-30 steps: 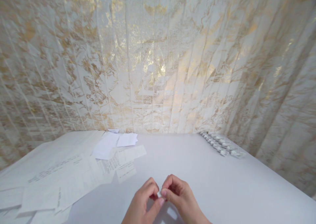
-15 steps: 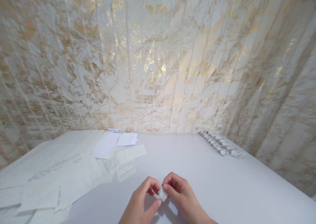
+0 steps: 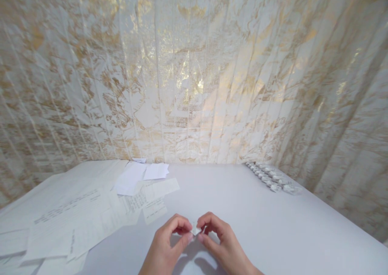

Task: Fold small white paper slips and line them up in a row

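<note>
In the head view, a small white folded piece (image 3: 195, 229), seemingly paper, is pinched at its two sides by the left hand (image 3: 171, 238) and the right hand (image 3: 221, 238), above the white table (image 3: 266, 230). It could be torn if pulled too hard, or creased wrongly if either pinch is shifted.

Wht tbl (image 3: 291, 226), wht-&-gold curtain (image 3: 194, 72) behind — brightest gold sheen nr ctr.

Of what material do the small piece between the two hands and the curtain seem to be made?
Piece: probably paper, matte and white; its edges look thin and angular.
Curtain: likely fabric, partly glossy; it hangs in folds and its gold pattern glints. Exact fibre unclear.
</note>
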A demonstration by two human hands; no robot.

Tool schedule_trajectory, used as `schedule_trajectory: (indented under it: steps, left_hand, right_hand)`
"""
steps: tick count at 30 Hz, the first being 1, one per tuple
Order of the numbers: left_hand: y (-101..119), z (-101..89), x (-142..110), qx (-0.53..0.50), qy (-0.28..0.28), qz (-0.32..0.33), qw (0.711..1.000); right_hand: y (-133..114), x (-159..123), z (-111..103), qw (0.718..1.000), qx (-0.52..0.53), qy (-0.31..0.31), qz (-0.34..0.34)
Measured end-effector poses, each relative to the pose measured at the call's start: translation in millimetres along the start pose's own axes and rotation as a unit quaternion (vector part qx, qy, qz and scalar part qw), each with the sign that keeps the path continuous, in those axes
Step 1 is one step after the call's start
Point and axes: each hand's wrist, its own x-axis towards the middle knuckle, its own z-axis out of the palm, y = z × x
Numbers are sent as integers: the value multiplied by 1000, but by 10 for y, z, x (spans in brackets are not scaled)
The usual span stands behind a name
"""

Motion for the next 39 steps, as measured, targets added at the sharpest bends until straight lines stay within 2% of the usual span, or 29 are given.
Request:
schedule_trajectory:
  steps: [5,9,16,21,24,27,30,36,39]
  left_hand:
    - [71,16,-37,6,-21,15,1000]
    - [72,32,-50,-7,-39,18,999]
    - [13,73,-80,-48,1,-16,999]
    - [60,84,-92,-78,-9,-40,996]
    - [89,103,-102,-100,17,-44,994]
    - [90,110,-108,-97,38,-30,994]
    - [68,83,-98,-78,36,-18,996]
    - [32,53,-68,-40,-7,-10,999]
    - [19,92,-91,-10,-18,20,1000]
  right_hand:
    - [16,4,21,999,-25,1,-41]
    - [27,-8,21,999,-23,-11,-43]
    - [38,-25,72,1000,6,2,-26]
    - [31,-27,87,999,43,-16,-10]
    - [72,-20,103,996,84,-13,9]
    - [109,-16,115,994,97,-36,36]
    - [103,-25,109,996,53,-49,58]
    - [67,-33,48,999,-42,-6,33]
    - [55,-18,-4,989,-136,32,-46]
